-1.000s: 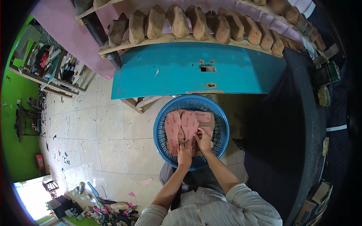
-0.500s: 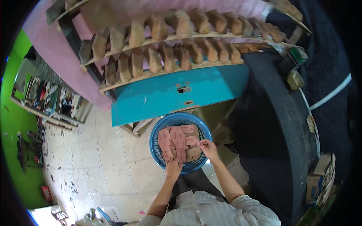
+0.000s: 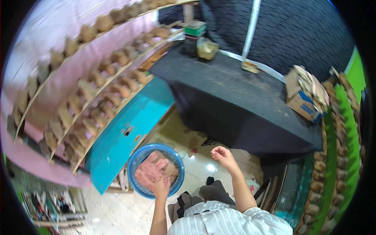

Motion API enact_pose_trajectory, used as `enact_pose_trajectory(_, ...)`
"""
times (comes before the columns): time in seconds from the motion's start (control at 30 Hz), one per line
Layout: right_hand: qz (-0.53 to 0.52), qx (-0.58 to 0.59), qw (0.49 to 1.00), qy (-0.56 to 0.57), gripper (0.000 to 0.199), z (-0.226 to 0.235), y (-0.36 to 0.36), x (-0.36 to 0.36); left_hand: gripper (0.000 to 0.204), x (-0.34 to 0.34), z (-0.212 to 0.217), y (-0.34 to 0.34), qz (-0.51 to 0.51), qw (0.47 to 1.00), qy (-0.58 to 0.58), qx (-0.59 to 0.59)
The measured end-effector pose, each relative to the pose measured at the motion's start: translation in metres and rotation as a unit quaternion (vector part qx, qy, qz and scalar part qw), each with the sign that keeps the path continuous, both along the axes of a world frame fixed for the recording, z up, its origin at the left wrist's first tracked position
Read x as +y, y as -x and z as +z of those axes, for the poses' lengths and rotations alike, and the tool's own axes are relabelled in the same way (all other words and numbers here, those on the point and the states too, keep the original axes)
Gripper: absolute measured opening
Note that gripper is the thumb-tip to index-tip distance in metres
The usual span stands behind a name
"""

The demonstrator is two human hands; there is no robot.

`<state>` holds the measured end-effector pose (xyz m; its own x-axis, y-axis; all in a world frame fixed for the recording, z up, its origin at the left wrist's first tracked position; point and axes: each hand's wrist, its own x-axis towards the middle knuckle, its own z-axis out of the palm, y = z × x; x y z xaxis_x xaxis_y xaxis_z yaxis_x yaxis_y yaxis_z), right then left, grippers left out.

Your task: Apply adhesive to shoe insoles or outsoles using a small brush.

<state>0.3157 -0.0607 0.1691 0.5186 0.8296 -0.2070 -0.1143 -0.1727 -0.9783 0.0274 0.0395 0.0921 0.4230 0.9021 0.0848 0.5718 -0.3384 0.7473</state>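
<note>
Being handled at this pt. are pink sole-shaped pcs. (image 3: 147, 170), piled w/ tan pcs. (image 3: 170, 170) inside the blue basket (image 3: 179, 162). The left hand (image 3: 161, 187) is held over the basket's near right part, fingers bent down at the pile's edge; whether a pc. is pinched can't be told b/c of blur. The right hand (image 3: 222, 155) is raised to the right of the basket, well apart, fingers curled toward the thumb; no pc. is seen there, but whether sth. small is gripped can't be told. Just up-left of the basket a turquoise panel (image 3: 111, 152) is seen; upper right of it, a black-covered table (image 3: 231, 86). Step in hand, prob.: pile steadied by one hand while the other is used off to the side. For the next move, the right hand would need to be brought over the basket, w/o the pile being disturbed.
</note>
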Motion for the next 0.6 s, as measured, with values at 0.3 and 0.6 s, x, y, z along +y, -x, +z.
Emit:
enact_pose_trajectory(0.3, -0.158, -0.140, 0.977, -0.020, 0.009, 0.049, -0.104, -0.118, 0.011, -0.026, 0.063, -0.176, -0.131, 0.989, -0.041, -0.061)
enact_pose_trajectory(0.6, -0.286, -0.295, 0.912, -0.002, 0.008, 0.098, -0.225, -0.239, 0.009, -0.150, 0.092, -0.396, -0.321, 0.931, -0.005, -0.172)
